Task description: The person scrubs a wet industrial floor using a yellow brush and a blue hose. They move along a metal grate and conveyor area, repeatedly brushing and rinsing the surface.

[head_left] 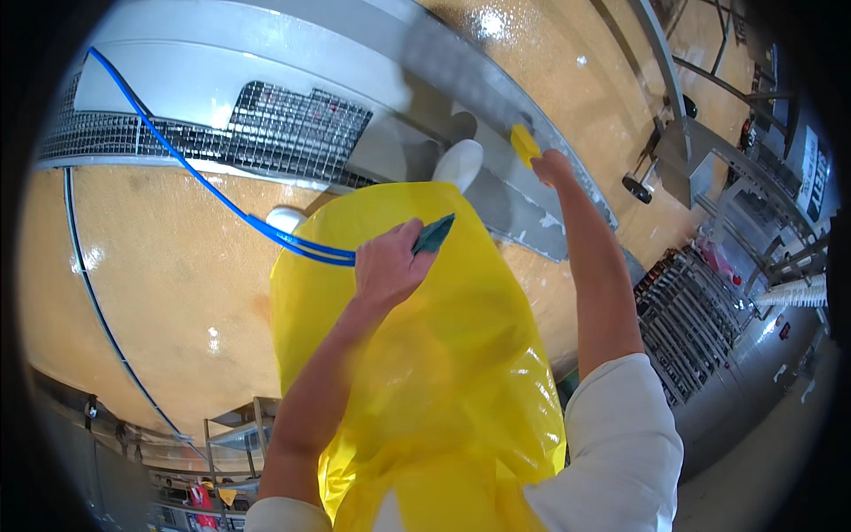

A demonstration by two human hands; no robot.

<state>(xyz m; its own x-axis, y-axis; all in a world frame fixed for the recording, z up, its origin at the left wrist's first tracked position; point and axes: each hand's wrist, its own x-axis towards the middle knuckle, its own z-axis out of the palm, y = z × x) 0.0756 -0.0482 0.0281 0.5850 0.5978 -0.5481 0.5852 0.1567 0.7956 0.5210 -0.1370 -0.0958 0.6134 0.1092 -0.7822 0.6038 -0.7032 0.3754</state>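
Note:
My left hand [388,266] is closed in front of my yellow apron [425,337]. From its thumb side sticks out a dark green scouring pad [434,233], and a looped blue hose [248,222] runs into the same grip from the upper left. My right arm is stretched forward to the right. There my right hand [551,168] is closed on a yellow block [524,144]; whether it is a sponge or a brush I cannot tell. The block is over the metal channel [505,195], close to its far edge.
A drain grate [297,133] of metal mesh lies at the upper left, beside a pale panel [168,75]. My white shoes [459,165] show beyond the apron. At the right are a wheeled metal frame [683,164] and a rack [687,324]. The tan floor [168,293] looks wet.

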